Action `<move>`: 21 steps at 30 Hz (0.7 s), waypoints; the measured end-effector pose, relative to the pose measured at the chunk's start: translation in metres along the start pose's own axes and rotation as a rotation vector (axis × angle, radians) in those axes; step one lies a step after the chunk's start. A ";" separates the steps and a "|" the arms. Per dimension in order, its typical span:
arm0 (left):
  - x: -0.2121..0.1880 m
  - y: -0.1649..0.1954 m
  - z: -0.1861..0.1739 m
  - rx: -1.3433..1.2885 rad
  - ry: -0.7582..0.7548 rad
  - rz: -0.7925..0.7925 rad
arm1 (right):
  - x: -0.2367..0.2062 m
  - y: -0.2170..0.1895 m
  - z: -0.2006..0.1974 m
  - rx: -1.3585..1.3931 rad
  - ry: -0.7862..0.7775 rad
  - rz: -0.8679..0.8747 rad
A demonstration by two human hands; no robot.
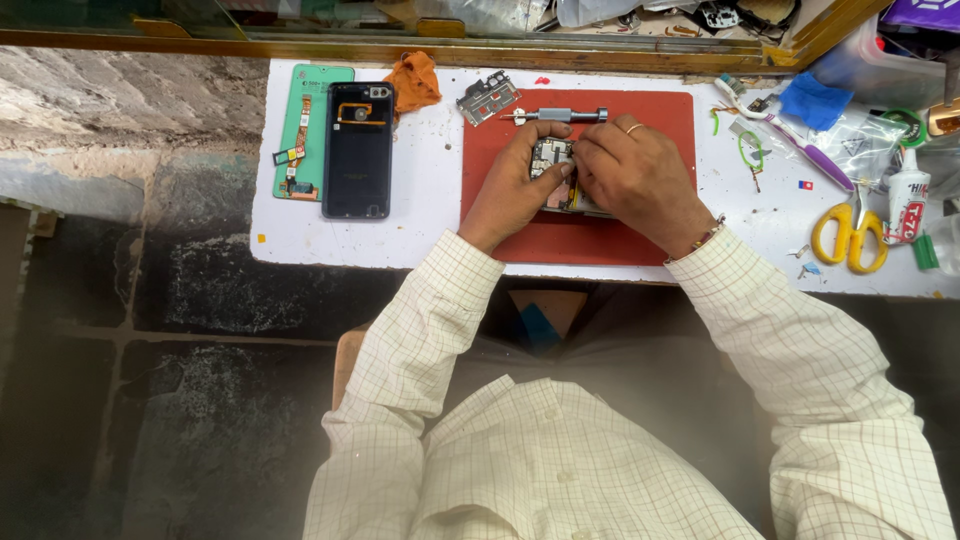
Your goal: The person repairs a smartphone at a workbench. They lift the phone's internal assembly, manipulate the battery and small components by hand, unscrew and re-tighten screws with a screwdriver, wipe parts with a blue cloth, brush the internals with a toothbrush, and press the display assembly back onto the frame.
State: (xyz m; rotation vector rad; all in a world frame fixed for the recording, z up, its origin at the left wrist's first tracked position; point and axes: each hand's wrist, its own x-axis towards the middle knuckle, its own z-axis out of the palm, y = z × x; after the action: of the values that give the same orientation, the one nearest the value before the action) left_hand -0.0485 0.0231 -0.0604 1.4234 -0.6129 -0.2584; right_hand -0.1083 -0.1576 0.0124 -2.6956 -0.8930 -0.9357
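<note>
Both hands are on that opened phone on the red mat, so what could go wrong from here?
1. The left hand and right hand cover most of the opened phone, so a part could slip unseen.
2. The screwdriver lies loose just beyond the fingers; a nudge may roll it off the red mat.
3. The metal bracket sits half off the mat amid small debris, and could get knocked or lost.

One head-worn camera looks almost straight down from above. The white surface point(360, 240) fills the upper frame, fairly near. The floor point(150, 400) shows lower left.
</note>
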 end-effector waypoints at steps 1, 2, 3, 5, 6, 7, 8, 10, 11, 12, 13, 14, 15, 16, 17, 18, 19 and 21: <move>0.000 0.000 0.000 -0.011 -0.001 0.004 | 0.000 0.000 0.000 -0.004 0.003 -0.010; 0.000 0.000 0.000 -0.021 -0.002 0.009 | 0.000 0.000 0.001 -0.008 0.007 -0.022; 0.000 0.001 0.000 -0.031 -0.003 0.014 | 0.000 0.000 0.001 -0.012 0.010 -0.033; 0.000 0.001 0.001 -0.032 0.001 -0.003 | -0.001 0.000 0.004 0.033 0.032 0.008; 0.000 0.001 0.001 -0.033 0.002 -0.012 | -0.001 0.000 0.004 0.055 0.044 0.029; 0.001 0.002 0.001 -0.036 0.000 -0.019 | -0.001 0.000 0.005 0.086 0.057 0.051; 0.001 0.002 0.001 -0.038 -0.002 -0.027 | -0.001 0.000 0.006 0.118 0.071 0.072; 0.001 0.002 0.001 -0.031 -0.002 -0.020 | -0.002 -0.001 0.008 0.191 0.086 0.126; 0.001 0.002 0.001 -0.022 -0.003 -0.002 | -0.001 -0.001 0.009 0.229 0.090 0.159; 0.001 0.001 0.001 -0.013 -0.004 0.015 | -0.001 -0.001 0.010 0.267 0.093 0.192; 0.001 0.001 0.001 -0.011 -0.004 0.023 | -0.002 -0.001 0.011 0.282 0.095 0.203; 0.001 0.000 0.001 -0.008 -0.004 0.031 | -0.002 0.000 0.011 0.297 0.096 0.214; 0.001 0.000 0.001 -0.005 -0.003 0.039 | -0.001 0.001 0.012 0.312 0.098 0.224; 0.001 0.000 0.001 -0.006 -0.003 0.031 | -0.001 0.002 0.012 0.333 0.090 0.234; 0.001 0.000 0.001 -0.006 -0.003 0.023 | -0.001 0.003 0.012 0.353 0.081 0.244; 0.001 0.000 0.002 -0.007 -0.003 0.014 | -0.001 0.004 0.012 0.374 0.073 0.254; 0.001 0.000 0.001 -0.013 -0.003 0.003 | -0.001 0.004 0.012 0.384 0.063 0.267; 0.001 0.000 0.002 -0.025 -0.005 -0.018 | -0.002 0.006 0.011 0.401 0.045 0.292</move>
State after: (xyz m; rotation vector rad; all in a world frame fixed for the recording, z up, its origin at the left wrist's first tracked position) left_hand -0.0487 0.0212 -0.0598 1.4053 -0.5992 -0.2824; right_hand -0.1001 -0.1593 0.0027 -2.3642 -0.5805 -0.6691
